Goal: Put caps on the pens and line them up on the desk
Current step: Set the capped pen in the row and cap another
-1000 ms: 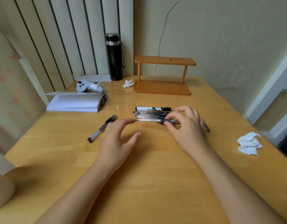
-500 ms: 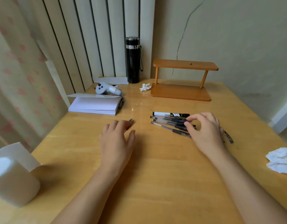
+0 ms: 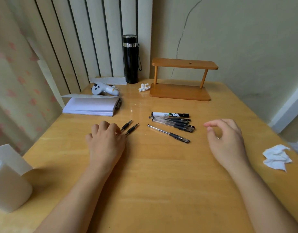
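The left hand (image 3: 105, 143) lies palm-down on the yellow wooden counter (image 3: 161, 174), its fingers (image 3: 117, 129) curled over two uncapped black-gripped pens (image 3: 130, 127), whether gripping them I cannot tell; the right hand (image 3: 226, 142) hovers empty, fingers loosely parted; between the hands lie a white-and-black marker (image 3: 170, 114), a row of capped clear pens (image 3: 173, 122) and one slanted capped clear pen (image 3: 168, 133) just in front.
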